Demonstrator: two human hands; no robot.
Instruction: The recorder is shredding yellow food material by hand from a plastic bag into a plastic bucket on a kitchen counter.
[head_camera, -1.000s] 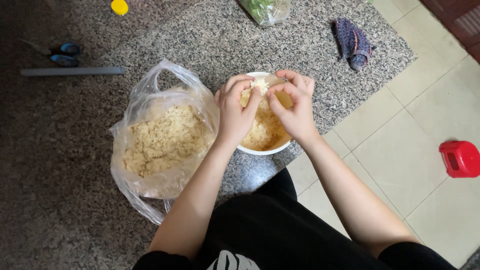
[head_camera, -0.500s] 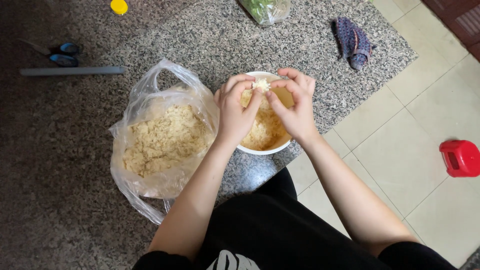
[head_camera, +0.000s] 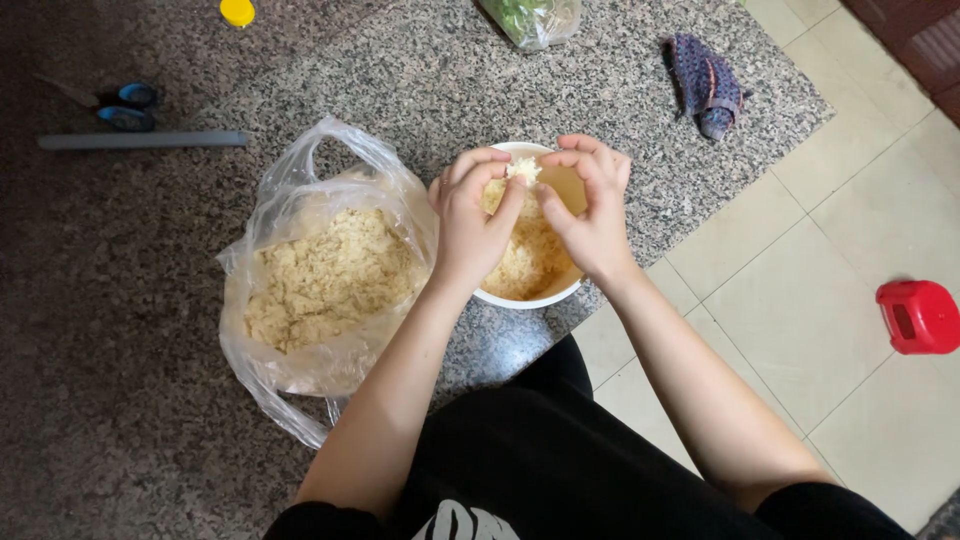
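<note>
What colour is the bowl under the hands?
White bowl, rim showing below the hands; head view, the only one.

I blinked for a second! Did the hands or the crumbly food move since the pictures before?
Hardly. Both hands stayed over the white bowl. The left hand and right hand keep pinching a small pale clump between their fingertips; the fingers shifted only slightly. The plastic bag of crumbly food, blue scissors and red box stayed put.
</note>
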